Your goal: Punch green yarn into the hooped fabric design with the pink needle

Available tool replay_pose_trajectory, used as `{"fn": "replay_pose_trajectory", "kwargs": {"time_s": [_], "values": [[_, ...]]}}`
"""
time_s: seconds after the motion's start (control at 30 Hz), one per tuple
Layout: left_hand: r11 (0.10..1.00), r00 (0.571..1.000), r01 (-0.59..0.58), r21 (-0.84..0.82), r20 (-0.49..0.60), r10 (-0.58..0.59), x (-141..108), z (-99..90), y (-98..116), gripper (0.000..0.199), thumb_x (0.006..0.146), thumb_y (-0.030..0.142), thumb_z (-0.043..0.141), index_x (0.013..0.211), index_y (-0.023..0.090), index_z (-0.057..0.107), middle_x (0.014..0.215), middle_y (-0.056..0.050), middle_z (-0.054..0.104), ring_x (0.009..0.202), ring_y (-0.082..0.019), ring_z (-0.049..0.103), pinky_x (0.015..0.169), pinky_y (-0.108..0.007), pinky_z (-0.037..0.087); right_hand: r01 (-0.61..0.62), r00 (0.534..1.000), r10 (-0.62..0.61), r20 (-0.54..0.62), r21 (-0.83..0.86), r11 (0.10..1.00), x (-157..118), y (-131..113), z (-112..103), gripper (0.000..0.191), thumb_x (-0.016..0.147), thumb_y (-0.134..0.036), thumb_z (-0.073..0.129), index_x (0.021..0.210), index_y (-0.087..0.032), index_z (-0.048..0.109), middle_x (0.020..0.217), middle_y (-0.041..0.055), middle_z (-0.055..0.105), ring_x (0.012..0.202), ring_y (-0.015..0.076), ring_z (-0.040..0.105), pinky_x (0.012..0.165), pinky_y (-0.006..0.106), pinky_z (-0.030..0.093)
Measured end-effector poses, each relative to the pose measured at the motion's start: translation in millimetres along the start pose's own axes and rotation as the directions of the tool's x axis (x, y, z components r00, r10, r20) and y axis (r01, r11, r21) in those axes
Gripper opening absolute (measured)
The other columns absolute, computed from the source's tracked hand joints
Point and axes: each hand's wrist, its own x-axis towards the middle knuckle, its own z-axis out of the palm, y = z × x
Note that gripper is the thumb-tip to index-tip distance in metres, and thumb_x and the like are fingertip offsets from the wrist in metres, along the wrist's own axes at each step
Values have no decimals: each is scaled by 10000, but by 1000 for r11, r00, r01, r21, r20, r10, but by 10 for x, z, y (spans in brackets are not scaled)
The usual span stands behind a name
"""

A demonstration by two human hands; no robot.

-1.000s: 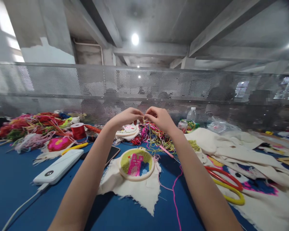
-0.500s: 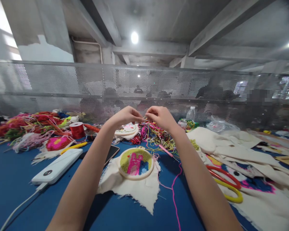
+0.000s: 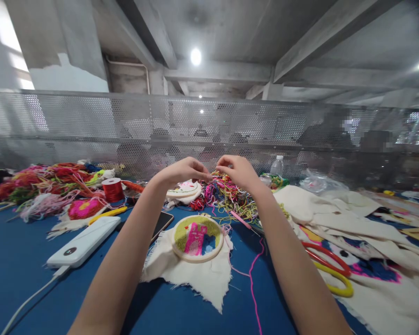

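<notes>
My left hand (image 3: 192, 170) and my right hand (image 3: 235, 170) are raised over a tangled pile of coloured yarn (image 3: 235, 197), with a small gap between them. The fingers of each are drawn together in a pinch; whatever is in them is too thin to make out against the yarn. Below, between my forearms, an embroidery hoop (image 3: 198, 258) lies on the table, holding cream cloth (image 3: 202, 281) worked in green, pink and blue. A pink-handled punch needle (image 3: 240, 219) lies beside the pile. Pink yarn (image 3: 253, 284) trails toward me.
On the left are a white power bank (image 3: 85, 244) with a cable, a phone (image 3: 163, 224), a red spool (image 3: 113, 190) and heaped yarn (image 3: 56, 184). Cream cloths (image 3: 321, 209) and red (image 3: 330, 260) and yellow hoops (image 3: 342, 284) lie right. A perforated metal screen (image 3: 202, 123) stands behind.
My two hands have moved slightly apart, opening a gap between the fingertips that were nearly touching. The hoop and the things on the table have stayed in place.
</notes>
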Motion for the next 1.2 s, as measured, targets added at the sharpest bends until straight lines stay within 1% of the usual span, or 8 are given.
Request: {"fn": "replay_pose_trajectory", "kwargs": {"time_s": [0.13, 0.37, 0.53, 0.73, 0.87, 0.93, 1.1, 1.2], "values": [[999, 999, -28, -34, -36, 27, 28, -5, -43, 163, 695, 339, 697, 699, 179, 724, 617, -10, 616, 573, -112, 480, 539, -243, 334, -44, 998, 42, 53, 45, 998, 0, 31, -7, 84, 787, -238, 620, 729, -188, 654, 760, 32, 668, 685, 155, 559, 651, 284, 389], [1000, 961, -17, 16, -277, 20, 88, 20, -69, 207, 697, 369, 684, 715, 167, 719, 588, 5, 597, 516, -87, 436, 507, -240, 309, -128, 971, 88, 221, 175, 976, -29, -13, -15, 119, 767, -251, 639, 671, -181, 641, 669, 25, 640, 600, 138, 548, 576, 273, 401], [999, 958, 19, 34, -286, -8, 107, 21, -42, 245, 680, 403, 688, 727, 165, 726, 554, 16, 578, 485, -80, 411, 473, -236, 284, -231, 914, 101, 393, 298, 926, -39, -55, -29, 97, 786, -239, 599, 717, -182, 633, 593, -4, 610, 489, 103, 532, 479, 237, 404], [998, 961, 14, 53, -276, 1, 126, 57, 34, 240, 660, 410, 705, 677, 171, 716, 543, 7, 585, 489, -86, 419, 455, -218, 286, -321, 867, 141, 478, 321, 891, -36, -52, -92, 77, 728, -179, 613, 651, -179, 624, 572, -8, 597, 512, 105, 554, 441, 214, 366], [997, 963, -15, 73, -266, 34, 143, 88, 61, 258, 671, 433, 689, 673, 176, 709, 527, 14, 566, 482, -87, 402, 453, -222, 265, -352, 859, 143, 492, 363, 863, -9, -44, -114, 36, 717, -204, 622, 702, -182, 645, 678, 11, 651, 566, 115, 587, 470, 221, 410], [995, 962, -33, 95, -266, 57, 155, 106, 60, 263, 679, 440, 678, 682, 178, 708, 521, 20, 556, 470, -85, 390, 447, -229, 244, -372, 867, 140, 479, 433, 821, 9, -51, -106, 78, 730, -219, 609, 790, -188, 649, 746, 22, 671, 633, 127, 620, 534, 232, 467], [990, 929, -109, 85, -346, 132, 199, 164, 46, 303, 674, 453, 677, 702, 153, 703, 606, -12, 632, 557, -106, 499, 533, -223, 342, -469, 874, 190, 448, 672, 574, 34, -99, -59, 154, 710, -102, 582, 829, -187, 633, 777, 28, 680, 756, 136, 652, 752, 269, 529], [985, 893, -111, 135, -420, 159, 220, 185, 24, 321, 700, 454, 652, 729, 140, 709, 635, -25, 642, 581, -114, 510, 561, -230, 356, -482, 874, 263, 408, 670, 565, 46, -85, -28, 99, 736, -104, 585, 792, -179, 617, 732, 32, 671, 716, 132, 641, 753, 278, 535]]}}
